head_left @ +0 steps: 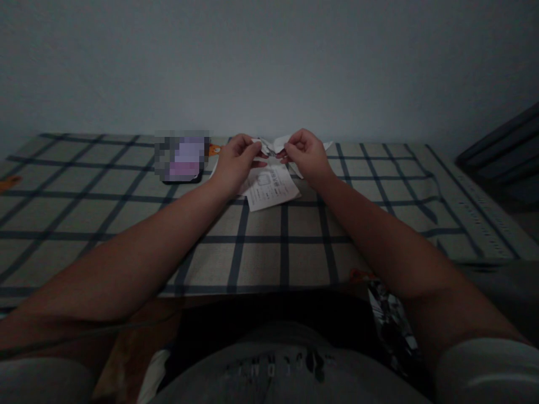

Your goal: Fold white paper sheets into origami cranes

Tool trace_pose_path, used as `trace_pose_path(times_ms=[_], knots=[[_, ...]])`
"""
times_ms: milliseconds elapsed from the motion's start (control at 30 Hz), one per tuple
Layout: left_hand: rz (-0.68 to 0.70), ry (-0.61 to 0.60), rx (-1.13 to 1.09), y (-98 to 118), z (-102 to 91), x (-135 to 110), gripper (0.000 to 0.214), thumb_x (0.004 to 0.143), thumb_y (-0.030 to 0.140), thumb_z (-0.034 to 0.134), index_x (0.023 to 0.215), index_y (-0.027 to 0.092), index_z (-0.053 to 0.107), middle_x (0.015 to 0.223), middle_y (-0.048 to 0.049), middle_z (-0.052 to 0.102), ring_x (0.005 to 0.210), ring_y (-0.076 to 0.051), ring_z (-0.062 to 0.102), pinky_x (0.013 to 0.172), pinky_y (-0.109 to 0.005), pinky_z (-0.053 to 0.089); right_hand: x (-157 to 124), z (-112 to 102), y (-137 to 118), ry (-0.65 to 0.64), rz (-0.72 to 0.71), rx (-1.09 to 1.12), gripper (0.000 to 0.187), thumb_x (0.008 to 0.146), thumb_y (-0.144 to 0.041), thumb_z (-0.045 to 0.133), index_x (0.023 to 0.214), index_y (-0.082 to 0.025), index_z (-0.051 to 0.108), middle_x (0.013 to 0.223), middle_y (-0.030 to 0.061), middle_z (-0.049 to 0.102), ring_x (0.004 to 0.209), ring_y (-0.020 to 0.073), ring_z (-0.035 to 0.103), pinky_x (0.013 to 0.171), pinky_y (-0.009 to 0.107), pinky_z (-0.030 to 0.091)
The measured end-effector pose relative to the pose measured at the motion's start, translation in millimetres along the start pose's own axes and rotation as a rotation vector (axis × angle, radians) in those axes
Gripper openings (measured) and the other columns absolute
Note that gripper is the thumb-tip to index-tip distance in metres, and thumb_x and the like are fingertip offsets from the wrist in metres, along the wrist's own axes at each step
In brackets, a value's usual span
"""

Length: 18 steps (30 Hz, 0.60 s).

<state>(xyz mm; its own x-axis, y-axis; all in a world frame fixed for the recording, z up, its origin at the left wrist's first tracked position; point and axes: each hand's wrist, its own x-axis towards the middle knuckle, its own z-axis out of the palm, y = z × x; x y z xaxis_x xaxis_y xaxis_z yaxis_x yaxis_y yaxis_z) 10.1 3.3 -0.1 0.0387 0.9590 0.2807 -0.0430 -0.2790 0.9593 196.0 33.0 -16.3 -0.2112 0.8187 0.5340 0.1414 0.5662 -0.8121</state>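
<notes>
My left hand (pixel 236 160) and my right hand (pixel 306 154) meet over the far middle of the table, both pinched on a small crumpled white wrapper (pixel 269 146) held between them. Under the hands lies a printed white paper sheet (pixel 269 191) flat on the checked tablecloth (pixel 261 247). More white paper shows behind my right hand. What is inside the wrapper is too small and dim to make out.
A dark phone (pixel 183 160) with a lit, blurred screen lies left of my left hand. A plain wall stands right behind the table. A dark slatted object (pixel 501 151) is at the far right. A crinkled foil bag (pixel 393 325) rests by my lap.
</notes>
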Motion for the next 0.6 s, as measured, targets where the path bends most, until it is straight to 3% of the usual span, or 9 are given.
trace_pose_path(times_ms=[200, 367, 600], knots=[[-0.083, -0.008, -0.102, 2, 3.1, 0, 0.021, 0.082, 0.024, 0.076, 0.082, 0.02, 0.056, 0.085, 0.0003, 0.07, 0.078, -0.012, 0.07, 0.074, -0.025, 0.059, 2, -4, 9, 0.002, 0.031, 0.106, 0.022, 0.092, -0.032, 0.071, 0.093, -0.025, 0.049, 0.083, -0.0036, 0.059, 0.08, 0.0118, 0.066, 0.075, 0.026, 0.06], [-0.064, 0.027, -0.059, 0, 1.4, 2, 0.015, 0.077, 0.014, 0.072, 0.088, 0.019, 0.063, 0.077, 0.0025, 0.068, 0.067, -0.011, 0.067, 0.069, -0.024, 0.058, -5, -5, 4, -0.001, 0.019, 0.05, 0.019, 0.086, -0.018, 0.07, 0.089, -0.024, 0.052, 0.082, -0.0035, 0.06, 0.082, 0.0131, 0.065, 0.081, 0.027, 0.058], [0.167, 0.028, 0.241, -3, -2.6, -2, 0.016, 0.074, 0.014, 0.077, 0.086, 0.019, 0.067, 0.075, 0.0021, 0.069, 0.071, -0.013, 0.066, 0.073, -0.025, 0.055, -10, -2, -11, 0.016, 0.074, 0.087, 0.027, 0.083, -0.014, 0.071, 0.102, -0.026, 0.057, 0.088, -0.0032, 0.062, 0.084, 0.014, 0.065, 0.079, 0.026, 0.056]])
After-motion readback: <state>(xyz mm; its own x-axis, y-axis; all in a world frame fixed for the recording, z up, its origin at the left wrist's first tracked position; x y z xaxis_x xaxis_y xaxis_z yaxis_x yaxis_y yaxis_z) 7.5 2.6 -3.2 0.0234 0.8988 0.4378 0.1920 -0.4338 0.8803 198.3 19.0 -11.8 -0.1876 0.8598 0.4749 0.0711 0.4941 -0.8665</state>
